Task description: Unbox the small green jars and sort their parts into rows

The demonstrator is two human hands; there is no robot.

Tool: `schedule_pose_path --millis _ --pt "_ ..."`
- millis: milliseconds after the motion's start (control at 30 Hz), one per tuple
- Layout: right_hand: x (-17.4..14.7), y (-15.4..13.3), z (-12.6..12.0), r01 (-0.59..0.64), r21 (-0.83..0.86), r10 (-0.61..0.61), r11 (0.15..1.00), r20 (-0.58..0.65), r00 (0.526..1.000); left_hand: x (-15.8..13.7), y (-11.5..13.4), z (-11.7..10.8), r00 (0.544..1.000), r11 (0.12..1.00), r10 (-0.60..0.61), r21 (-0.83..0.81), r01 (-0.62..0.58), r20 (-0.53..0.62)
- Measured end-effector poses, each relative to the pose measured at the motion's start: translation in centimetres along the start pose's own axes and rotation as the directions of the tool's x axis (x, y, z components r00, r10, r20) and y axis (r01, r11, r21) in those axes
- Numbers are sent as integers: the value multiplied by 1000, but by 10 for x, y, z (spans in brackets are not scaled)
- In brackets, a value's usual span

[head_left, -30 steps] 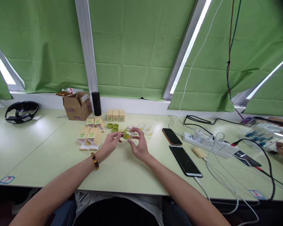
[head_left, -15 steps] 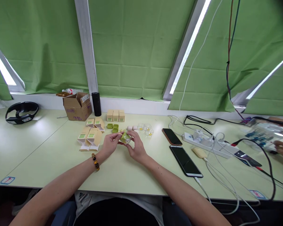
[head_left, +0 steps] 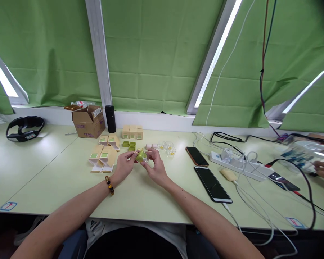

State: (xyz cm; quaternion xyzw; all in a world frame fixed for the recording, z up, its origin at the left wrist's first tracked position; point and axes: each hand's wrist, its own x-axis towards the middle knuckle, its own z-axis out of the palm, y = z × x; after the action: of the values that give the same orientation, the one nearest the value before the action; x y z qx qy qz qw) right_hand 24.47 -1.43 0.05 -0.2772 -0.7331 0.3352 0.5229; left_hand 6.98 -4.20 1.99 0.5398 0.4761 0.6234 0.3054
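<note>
Both the left hand [head_left: 125, 163] and right hand [head_left: 157, 166] pinch one small green case [head_left: 140, 155]; three boxes [head_left: 132, 132] stand closed, four boxes [head_left: 104, 154] lie open.

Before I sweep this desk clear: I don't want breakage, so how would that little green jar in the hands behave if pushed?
The green jar is small enough to sit between the fingertips of the left hand and right hand, so probably light. Its rounded shape suggests it could roll on the smooth table. The clear glossy shell may be slippery, perhaps brittle.

No text is legible anywhere. The cardboard box [head_left: 88, 121] at ten o'clock bears purple print and a white label, both too small to read.
</note>
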Motion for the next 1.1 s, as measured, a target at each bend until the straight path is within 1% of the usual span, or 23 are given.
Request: schedule_pose_path --millis 67,133,233,333,467,533,600,667,733,800,900,1000,1100 --pt "0 -1 -1 -10 20 10 1000 -1 1000 4 -3 -3 1000 998 -22 -60 21 -16" --pt "1 -2 -4 -24 59 24 998 1 1000 9 -6 -6 996 984 -80 -161 74 -29" --pt "2 -3 -7 -32 136 32 990 5 999 16 -9 -10 981 935 -189 -311 170 -31" --pt "5 -1 -10 -14 213 15 977 -2 1000 18 -10 -11 963 879 -269 -411 243 -5" --pt "11 2 -15 -18 298 22 954 -10 1000 18 -11 -10 931 841 -365 -423 338 18" --pt "15 5 -20 -15 278 22 960 -22 1000 18 -12 -9 920 839 -391 -403 365 19" --pt "21 6 -29 -10 203 21 979 -51 998 17 -13 -9 915 842 -404 -386 378 14" --pt "28 7 -41 -19 94 26 995 -84 996 17 -13 -9 912 845 -410 -371 384 10" --pt "35 8 -56 -24 -98 11 995 -132 991 17 -13 -9 915 851 -403 -360 381 17" --pt "41 11 -71 -54 -312 -10 949 -201 980 16 -13 -8 922 858 -387 -356 371 29" --pt "47 22 -87 -99 -540 -44 836 -245 969 15 -13 -8 927 864 -373 -352 359 30" --pt "46 40 -91 -143 -654 -39 743 -256 966 15 -12 -7 929 871 -369 -343 352 19" --pt "41 56 -88 -91 -747 -70 658 -182 981 15 -12 -7 932 878 -362 -331 346 14"
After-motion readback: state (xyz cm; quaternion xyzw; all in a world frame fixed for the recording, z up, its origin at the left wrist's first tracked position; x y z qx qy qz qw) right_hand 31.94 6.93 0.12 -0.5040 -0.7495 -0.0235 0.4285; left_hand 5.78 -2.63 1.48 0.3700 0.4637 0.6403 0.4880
